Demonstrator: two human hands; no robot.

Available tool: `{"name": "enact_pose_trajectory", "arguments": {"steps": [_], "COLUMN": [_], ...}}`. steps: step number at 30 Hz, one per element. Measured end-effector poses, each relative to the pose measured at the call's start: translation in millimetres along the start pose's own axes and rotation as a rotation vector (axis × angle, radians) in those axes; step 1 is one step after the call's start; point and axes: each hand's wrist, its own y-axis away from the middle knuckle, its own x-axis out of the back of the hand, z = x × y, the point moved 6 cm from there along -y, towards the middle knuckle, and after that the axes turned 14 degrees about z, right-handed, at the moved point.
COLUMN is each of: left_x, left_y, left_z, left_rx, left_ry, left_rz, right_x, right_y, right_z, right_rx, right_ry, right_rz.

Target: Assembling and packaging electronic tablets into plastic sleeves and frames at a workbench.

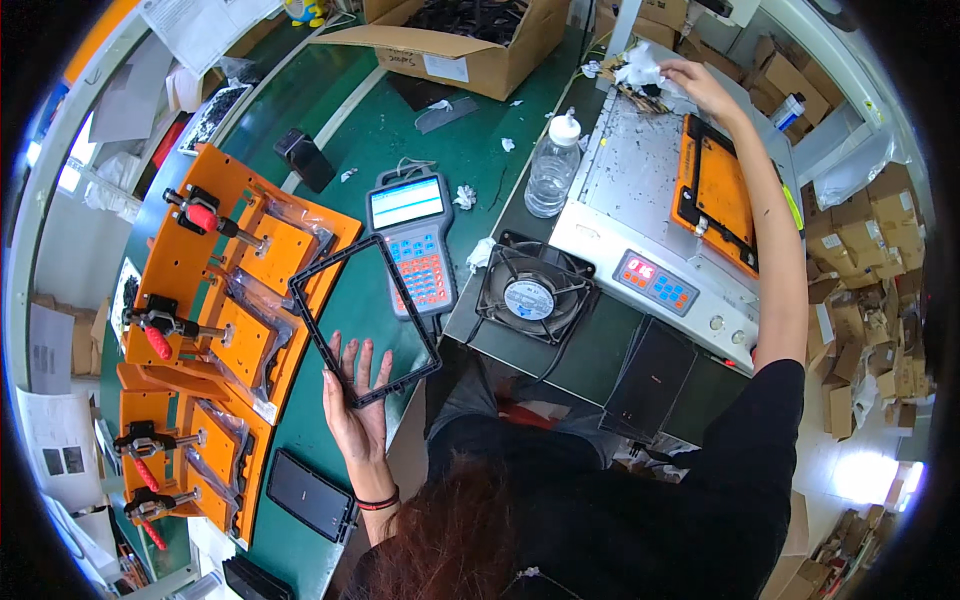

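Note:
My left hand (358, 405) holds a thin black rectangular frame (325, 345) by its lower left side, tilted above the green table. Its fingers show through the frame's opening. Far to the right, my right hand (700, 88) reaches over the grey flat-topped machine (640, 150). Its fingertips are closed at a crumpled white tissue (640, 66), which lies on a pile of dirty scraps (650, 98). An orange plate with a black frame in it (722, 195) lies on the machine beside my right forearm.
At left stand orange clamping jigs (270, 250) with red-handled clamps. A handheld keypad device (415, 240), a clear bottle (553, 165), a fan (530, 295) and black panels (650, 380) lie around the middle. A cardboard box (480, 55) sits at the back; a black panel (310, 495) lies lower left.

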Motion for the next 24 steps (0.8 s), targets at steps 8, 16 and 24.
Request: {"name": "enact_pose_trajectory", "arguments": {"steps": [8, 16, 24], "left_x": [-6.0, -12.9, -58.8], "left_y": [-1.8, 6.5, 34.3], "left_z": [-10.0, -17.1, -48.7], "left_rx": [0.038, 0.110, 0.417], "left_ry": [-0.001, 0.070, 0.304], "left_rz": [-0.048, -0.168, -0.473], "right_x": [43.4, 156.0, 98.4], "right_y": [76.9, 255.5, 459.5], "right_z": [-45.9, -90.3, -34.5], "right_rx": [0.446, 0.060, -0.351], "right_ry": [0.414, 0.004, 0.264], "right_rz": [-0.049, 0.503, 0.824]}}
